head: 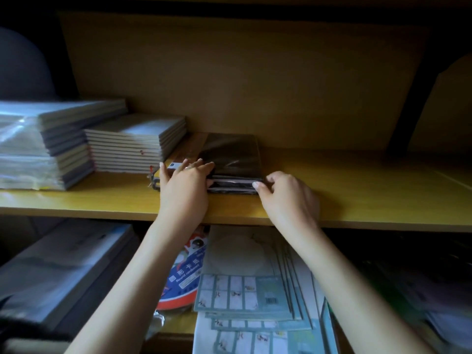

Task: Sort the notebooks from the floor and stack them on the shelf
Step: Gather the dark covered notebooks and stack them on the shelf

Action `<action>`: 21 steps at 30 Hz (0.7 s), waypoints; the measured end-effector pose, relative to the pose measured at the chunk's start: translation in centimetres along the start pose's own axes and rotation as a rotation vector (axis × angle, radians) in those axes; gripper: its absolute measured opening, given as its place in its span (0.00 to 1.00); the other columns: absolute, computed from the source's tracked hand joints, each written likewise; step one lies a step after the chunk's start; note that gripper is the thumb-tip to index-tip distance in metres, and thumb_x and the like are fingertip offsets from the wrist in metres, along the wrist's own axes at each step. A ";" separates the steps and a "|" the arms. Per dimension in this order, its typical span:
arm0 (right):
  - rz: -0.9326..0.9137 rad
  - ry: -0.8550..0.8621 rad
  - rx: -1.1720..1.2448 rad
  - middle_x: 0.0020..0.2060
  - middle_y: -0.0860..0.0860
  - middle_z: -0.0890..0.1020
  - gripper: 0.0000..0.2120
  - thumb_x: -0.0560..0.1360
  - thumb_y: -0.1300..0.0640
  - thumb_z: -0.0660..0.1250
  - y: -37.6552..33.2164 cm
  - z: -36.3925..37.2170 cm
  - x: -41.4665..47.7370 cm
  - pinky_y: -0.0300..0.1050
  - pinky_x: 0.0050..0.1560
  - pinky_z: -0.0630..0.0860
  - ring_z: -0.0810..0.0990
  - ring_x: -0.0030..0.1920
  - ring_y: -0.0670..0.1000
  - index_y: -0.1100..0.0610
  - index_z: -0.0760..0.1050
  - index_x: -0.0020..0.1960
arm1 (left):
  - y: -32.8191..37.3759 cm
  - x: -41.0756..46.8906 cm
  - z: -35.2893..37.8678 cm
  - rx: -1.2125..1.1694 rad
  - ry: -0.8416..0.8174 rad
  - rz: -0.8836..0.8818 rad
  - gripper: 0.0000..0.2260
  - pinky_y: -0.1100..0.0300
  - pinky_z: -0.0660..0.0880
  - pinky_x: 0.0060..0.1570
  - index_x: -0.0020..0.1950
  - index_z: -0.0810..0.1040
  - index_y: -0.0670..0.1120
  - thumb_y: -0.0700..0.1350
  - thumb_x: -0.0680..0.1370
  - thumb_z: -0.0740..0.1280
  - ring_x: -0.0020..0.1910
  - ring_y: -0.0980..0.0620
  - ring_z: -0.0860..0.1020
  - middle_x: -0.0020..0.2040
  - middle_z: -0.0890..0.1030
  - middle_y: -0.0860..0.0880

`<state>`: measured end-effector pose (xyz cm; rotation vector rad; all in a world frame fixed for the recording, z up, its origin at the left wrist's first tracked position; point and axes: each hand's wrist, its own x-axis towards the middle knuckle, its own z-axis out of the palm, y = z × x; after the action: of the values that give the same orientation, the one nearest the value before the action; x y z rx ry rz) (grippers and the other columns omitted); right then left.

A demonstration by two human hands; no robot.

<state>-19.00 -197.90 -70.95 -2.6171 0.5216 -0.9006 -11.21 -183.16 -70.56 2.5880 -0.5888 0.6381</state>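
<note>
The small stack of dark notebooks point(231, 154), wrapped in shiny film, lies flat on the wooden shelf point(357, 190) near its front edge. The left hand point(185, 187) rests with straight fingers on the stack's near left corner. The right hand point(288, 198) grips the near right corner, thumb on the edge. Just left stands a pile of pale notebooks point(132, 144), and lower down lie printed sheets point(245, 290).

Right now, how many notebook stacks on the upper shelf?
3: wrapped stack far left, pale stack right of it, dark stack between left hand and right hand. More may hide under the left hand.
</note>
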 end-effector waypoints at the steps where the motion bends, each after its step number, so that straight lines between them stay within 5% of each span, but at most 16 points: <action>1: -0.026 0.009 0.054 0.39 0.45 0.79 0.15 0.78 0.46 0.61 0.2 -0.1 -0.3 0.36 0.24 0.60 0.71 0.32 0.45 0.49 0.71 0.63 | 0.3 -0.5 0.1 -0.019 0.061 0.006 0.20 0.45 0.43 0.73 0.72 0.68 0.51 0.40 0.80 0.59 0.75 0.50 0.59 0.73 0.67 0.49; 4: -0.168 0.044 0.391 0.31 0.47 0.75 0.10 0.77 0.54 0.63 1.8 -1.0 -2.1 0.33 0.26 0.63 0.72 0.29 0.44 0.49 0.71 0.58 | 1.4 -2.6 0.0 -0.172 0.290 0.144 0.18 0.43 0.63 0.67 0.62 0.77 0.45 0.35 0.74 0.63 0.66 0.44 0.71 0.64 0.77 0.45; 6: -0.294 0.086 0.511 0.31 0.49 0.76 0.06 0.77 0.59 0.62 3.7 -2.4 -4.3 0.40 0.29 0.68 0.74 0.31 0.47 0.51 0.74 0.52 | 2.7 -4.1 -0.4 -0.319 0.386 0.326 0.12 0.46 0.72 0.56 0.54 0.80 0.44 0.36 0.74 0.62 0.56 0.46 0.77 0.56 0.80 0.46; 10: -0.415 0.074 0.310 0.33 0.46 0.79 0.07 0.74 0.55 0.59 9.3 -5.6 -10.4 0.43 0.29 0.72 0.77 0.31 0.44 0.52 0.76 0.46 | 6.7 -7.7 -0.8 -0.521 0.273 0.632 0.10 0.50 0.75 0.41 0.49 0.79 0.40 0.35 0.75 0.59 0.45 0.48 0.78 0.50 0.79 0.46; 13: -0.361 -0.019 0.111 0.31 0.45 0.78 0.07 0.73 0.55 0.59 14.1 -7.3 -15.5 0.36 0.29 0.68 0.73 0.30 0.41 0.48 0.74 0.48 | 10.1 -11.2 1.2 -0.444 0.101 0.830 0.10 0.52 0.73 0.35 0.50 0.79 0.42 0.40 0.76 0.58 0.38 0.46 0.78 0.47 0.79 0.46; 15: -0.255 -0.092 -0.017 0.29 0.44 0.77 0.10 0.71 0.53 0.59 17.4 -8.2 -19.1 0.41 0.26 0.68 0.73 0.27 0.44 0.46 0.70 0.52 | 12.0 -14.0 3.5 -0.413 -0.095 0.889 0.13 0.52 0.73 0.33 0.52 0.78 0.44 0.47 0.78 0.56 0.39 0.45 0.79 0.44 0.80 0.47; 18: -0.051 -0.227 -0.063 0.36 0.41 0.76 0.19 0.70 0.53 0.62 22.2 -9.3 -24.9 0.45 0.31 0.72 0.76 0.31 0.45 0.45 0.65 0.61 | 14.3 -18.5 7.3 -0.373 -0.460 0.875 0.20 0.52 0.74 0.35 0.55 0.74 0.48 0.57 0.78 0.47 0.44 0.43 0.80 0.44 0.81 0.47; 21: 0.068 -0.363 -0.071 0.41 0.38 0.73 0.24 0.71 0.58 0.63 25.8 -10.0 -29.5 0.50 0.33 0.76 0.77 0.34 0.47 0.45 0.61 0.64 | 15.5 -23.2 12.1 -0.403 -0.749 0.810 0.15 0.53 0.75 0.41 0.53 0.75 0.49 0.55 0.79 0.53 0.47 0.44 0.79 0.47 0.82 0.47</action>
<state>-53.06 -209.52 -89.47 -2.7198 0.5463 -0.3769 -33.35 -194.77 -87.86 2.0682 -1.8216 -0.2799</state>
